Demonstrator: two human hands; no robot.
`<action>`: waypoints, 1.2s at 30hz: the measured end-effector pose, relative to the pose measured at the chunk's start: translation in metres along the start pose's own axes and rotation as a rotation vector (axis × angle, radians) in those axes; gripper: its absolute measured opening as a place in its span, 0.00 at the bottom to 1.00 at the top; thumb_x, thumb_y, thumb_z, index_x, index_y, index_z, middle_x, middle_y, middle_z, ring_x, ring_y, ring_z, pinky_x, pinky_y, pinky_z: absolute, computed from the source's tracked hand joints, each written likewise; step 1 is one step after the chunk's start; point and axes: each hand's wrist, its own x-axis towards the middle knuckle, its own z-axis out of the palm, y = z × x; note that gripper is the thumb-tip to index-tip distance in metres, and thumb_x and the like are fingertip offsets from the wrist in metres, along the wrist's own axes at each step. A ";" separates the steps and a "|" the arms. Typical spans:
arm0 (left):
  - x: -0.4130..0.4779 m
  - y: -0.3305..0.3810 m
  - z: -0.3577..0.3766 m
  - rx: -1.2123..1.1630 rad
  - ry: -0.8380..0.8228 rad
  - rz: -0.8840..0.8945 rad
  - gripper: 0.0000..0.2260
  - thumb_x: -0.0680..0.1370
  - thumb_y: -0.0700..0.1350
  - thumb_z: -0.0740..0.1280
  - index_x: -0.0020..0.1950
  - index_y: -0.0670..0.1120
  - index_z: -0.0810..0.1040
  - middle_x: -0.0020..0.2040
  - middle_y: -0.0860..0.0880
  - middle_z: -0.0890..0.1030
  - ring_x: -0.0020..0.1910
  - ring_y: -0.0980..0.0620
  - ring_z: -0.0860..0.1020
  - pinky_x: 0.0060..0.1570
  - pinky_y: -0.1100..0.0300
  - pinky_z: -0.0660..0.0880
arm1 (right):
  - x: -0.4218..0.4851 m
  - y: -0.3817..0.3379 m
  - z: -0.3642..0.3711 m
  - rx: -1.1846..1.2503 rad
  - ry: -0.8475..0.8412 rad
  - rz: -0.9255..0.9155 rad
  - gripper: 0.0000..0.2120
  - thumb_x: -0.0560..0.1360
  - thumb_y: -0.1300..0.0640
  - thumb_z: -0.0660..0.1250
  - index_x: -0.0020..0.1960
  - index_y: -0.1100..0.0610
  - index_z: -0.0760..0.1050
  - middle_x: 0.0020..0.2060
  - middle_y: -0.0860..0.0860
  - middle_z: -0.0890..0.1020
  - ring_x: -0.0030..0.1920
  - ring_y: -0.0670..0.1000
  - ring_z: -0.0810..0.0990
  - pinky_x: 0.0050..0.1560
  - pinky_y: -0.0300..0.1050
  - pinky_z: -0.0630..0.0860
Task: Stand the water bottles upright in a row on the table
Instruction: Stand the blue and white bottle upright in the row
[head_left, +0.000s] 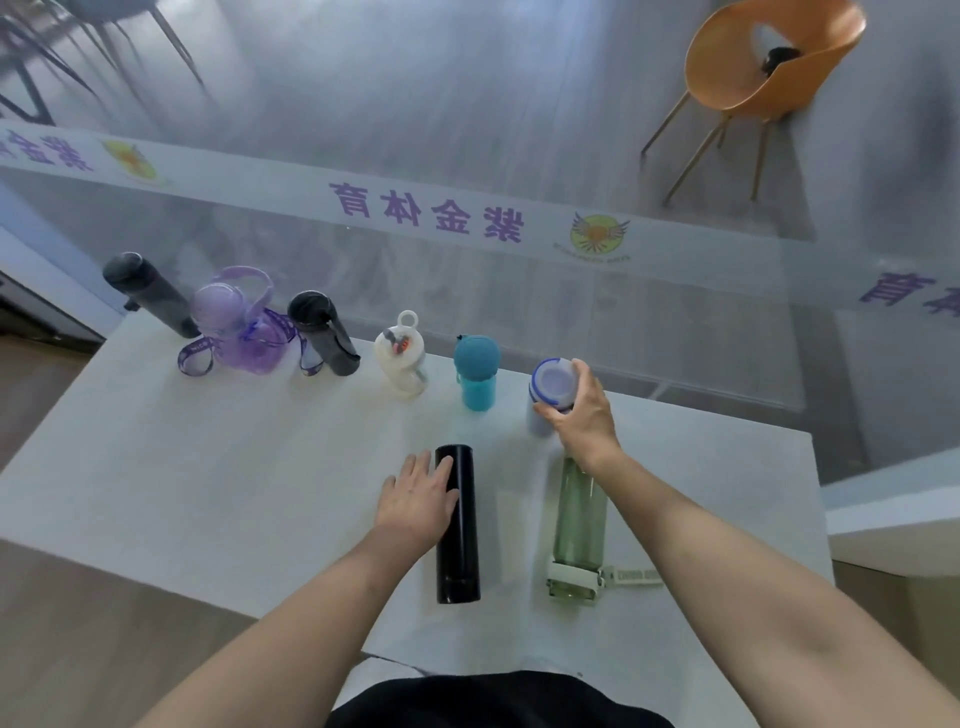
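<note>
Several bottles stand upright in a row along the far side of the white table (208, 493): a dark grey one (148, 293), a purple one with a strap (236, 327), a black one (324, 332), a white one (401, 359), a teal one (477, 371) and a pale lavender one with a blue-rimmed lid (550, 392). My right hand (584, 410) is wrapped around the lavender bottle's top. A black cylindrical bottle (458, 540) lies flat in the middle. My left hand (418, 496) rests on its left side, fingers spread. A clear green bottle (579, 525) lies flat under my right wrist.
A glass partition with purple lettering (426, 210) runs just behind the table's far edge. An orange chair (753, 67) stands beyond it at the upper right. Wooden floor shows to the left of the table.
</note>
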 end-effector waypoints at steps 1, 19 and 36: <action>-0.001 0.001 0.001 0.002 -0.006 -0.004 0.22 0.85 0.55 0.56 0.78 0.51 0.61 0.77 0.45 0.63 0.77 0.45 0.59 0.70 0.46 0.65 | 0.003 -0.001 -0.001 0.006 -0.005 0.003 0.39 0.71 0.54 0.79 0.76 0.54 0.63 0.68 0.54 0.73 0.66 0.54 0.72 0.62 0.41 0.67; -0.014 -0.006 0.017 -0.008 -0.076 -0.046 0.25 0.85 0.56 0.54 0.82 0.52 0.55 0.81 0.46 0.58 0.81 0.45 0.53 0.75 0.45 0.60 | 0.021 -0.001 0.000 -0.020 -0.030 0.004 0.40 0.71 0.51 0.79 0.76 0.52 0.63 0.67 0.54 0.72 0.64 0.54 0.73 0.60 0.42 0.69; -0.014 0.001 0.012 0.015 -0.079 -0.036 0.25 0.86 0.55 0.54 0.82 0.52 0.56 0.80 0.46 0.61 0.80 0.45 0.55 0.74 0.46 0.61 | 0.008 -0.009 -0.012 0.056 -0.082 0.083 0.50 0.69 0.49 0.81 0.81 0.50 0.55 0.73 0.53 0.68 0.72 0.54 0.67 0.66 0.41 0.64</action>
